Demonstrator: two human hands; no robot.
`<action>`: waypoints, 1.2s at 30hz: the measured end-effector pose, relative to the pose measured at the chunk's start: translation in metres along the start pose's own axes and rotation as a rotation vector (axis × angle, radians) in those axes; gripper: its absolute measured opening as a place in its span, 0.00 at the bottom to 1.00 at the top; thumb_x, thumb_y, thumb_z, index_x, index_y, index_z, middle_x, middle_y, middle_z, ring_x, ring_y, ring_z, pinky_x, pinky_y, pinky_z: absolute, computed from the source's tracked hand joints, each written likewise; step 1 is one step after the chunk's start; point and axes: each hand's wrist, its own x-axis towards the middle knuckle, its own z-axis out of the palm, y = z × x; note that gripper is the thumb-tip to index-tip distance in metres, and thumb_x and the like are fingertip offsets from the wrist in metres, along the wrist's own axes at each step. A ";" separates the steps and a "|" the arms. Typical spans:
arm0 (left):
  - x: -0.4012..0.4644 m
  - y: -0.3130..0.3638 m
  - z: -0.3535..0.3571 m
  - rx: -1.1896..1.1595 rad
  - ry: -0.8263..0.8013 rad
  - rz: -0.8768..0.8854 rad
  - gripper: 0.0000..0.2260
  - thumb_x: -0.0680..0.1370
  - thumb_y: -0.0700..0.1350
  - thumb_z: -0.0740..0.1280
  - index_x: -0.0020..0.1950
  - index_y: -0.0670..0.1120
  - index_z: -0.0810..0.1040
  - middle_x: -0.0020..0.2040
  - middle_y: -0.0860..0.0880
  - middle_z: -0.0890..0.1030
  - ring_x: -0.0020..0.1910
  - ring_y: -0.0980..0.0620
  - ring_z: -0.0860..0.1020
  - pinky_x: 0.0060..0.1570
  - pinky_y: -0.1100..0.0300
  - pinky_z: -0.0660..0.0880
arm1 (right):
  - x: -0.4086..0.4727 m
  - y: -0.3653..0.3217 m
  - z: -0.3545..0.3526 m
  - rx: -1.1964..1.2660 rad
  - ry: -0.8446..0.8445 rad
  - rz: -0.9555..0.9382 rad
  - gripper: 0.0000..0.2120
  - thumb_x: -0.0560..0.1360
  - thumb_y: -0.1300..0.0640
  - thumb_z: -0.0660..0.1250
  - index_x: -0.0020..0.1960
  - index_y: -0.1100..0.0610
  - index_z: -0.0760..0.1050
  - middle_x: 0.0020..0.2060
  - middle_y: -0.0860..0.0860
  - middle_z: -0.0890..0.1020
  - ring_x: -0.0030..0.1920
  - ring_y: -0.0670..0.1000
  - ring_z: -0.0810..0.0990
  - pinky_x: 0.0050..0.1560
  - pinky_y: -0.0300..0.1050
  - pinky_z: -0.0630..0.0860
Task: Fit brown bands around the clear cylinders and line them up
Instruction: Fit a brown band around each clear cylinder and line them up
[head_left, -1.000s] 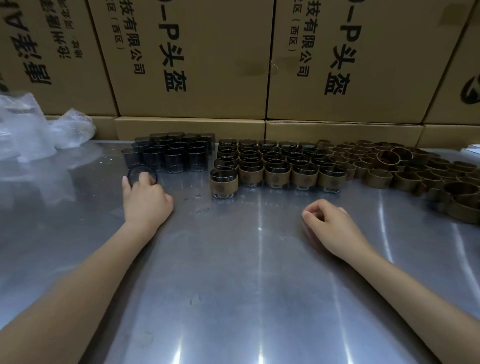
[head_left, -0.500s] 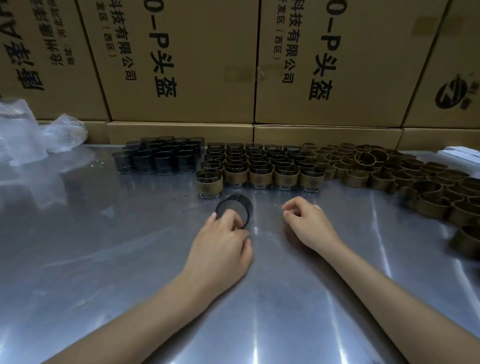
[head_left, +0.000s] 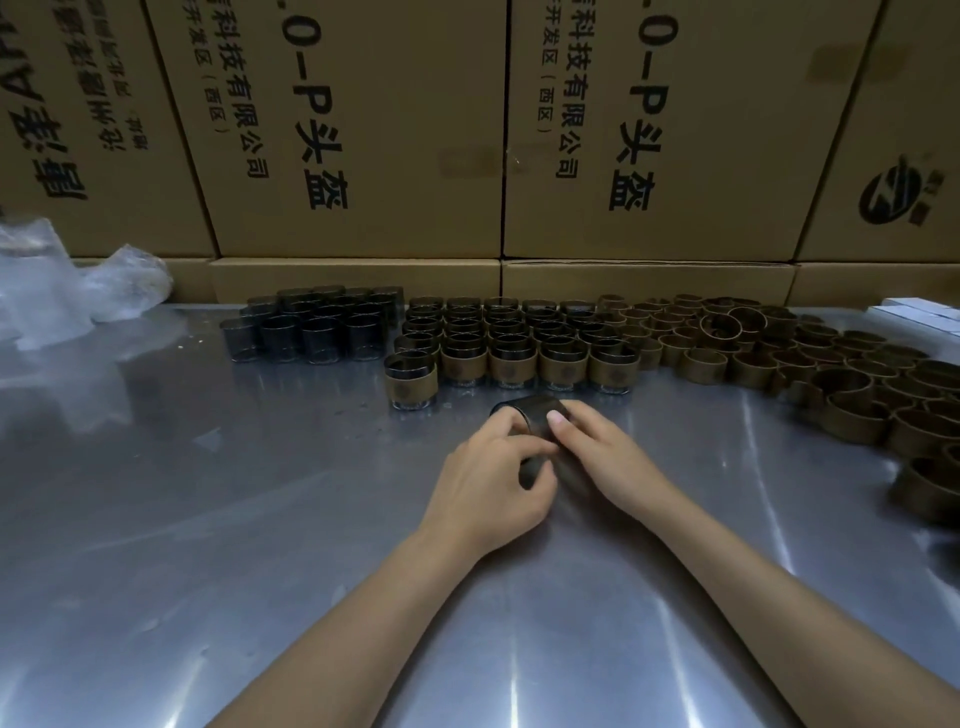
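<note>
Judging by how the pieces lie, the job is well past its start but far from over. A block of clear glass cylinders already wearing brown bands stands in tidy rows at about twelve o'clock from the person, with one banded cylinder set a little forward at the left end of the front row, seemingly starting a new row. To the block's left, around eleven o'clock, a smaller cluster of bare clear cylinders waits its turn. Spreading away to one and two o'clock lies a loose heap of empty brown bands, many more than the bare cylinders in view.

Both hands meet just in front of the banded rows on the shiny metal counter. The left hand curls its fingers round a dark-looking clear cylinder lying on its side, mouth towards the left, and the right hand grips the same piece from the other side, thumb on top. Whether a band is tucked under the palms I cannot tell.

As for containers, every cylinder whose mouth shows looks empty. Tall brown cardboard cartons with black print are stacked along the far edge, closed, so their contents are hidden. Crumpled clear plastic bags sit at ten o'clock; what they hold, if anything, is unclear.
</note>
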 end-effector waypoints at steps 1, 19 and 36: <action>0.001 0.000 -0.001 -0.016 0.014 0.007 0.13 0.75 0.47 0.63 0.55 0.51 0.83 0.48 0.53 0.74 0.44 0.53 0.76 0.42 0.51 0.76 | -0.001 0.000 0.000 0.042 0.003 -0.025 0.14 0.79 0.40 0.56 0.57 0.44 0.74 0.51 0.44 0.81 0.57 0.49 0.78 0.64 0.59 0.70; 0.008 -0.012 0.000 -0.193 0.151 -0.290 0.08 0.73 0.48 0.67 0.44 0.56 0.69 0.41 0.58 0.79 0.41 0.58 0.78 0.44 0.53 0.77 | -0.011 -0.006 -0.008 0.129 0.219 -0.222 0.18 0.73 0.55 0.71 0.59 0.40 0.73 0.56 0.50 0.73 0.54 0.37 0.72 0.53 0.23 0.66; 0.012 -0.019 0.002 -0.347 -0.093 -0.356 0.26 0.74 0.38 0.66 0.71 0.48 0.67 0.64 0.52 0.75 0.63 0.55 0.73 0.63 0.61 0.69 | -0.004 0.005 -0.024 -0.300 0.585 -0.210 0.16 0.77 0.47 0.61 0.63 0.52 0.72 0.57 0.46 0.67 0.62 0.48 0.64 0.53 0.38 0.64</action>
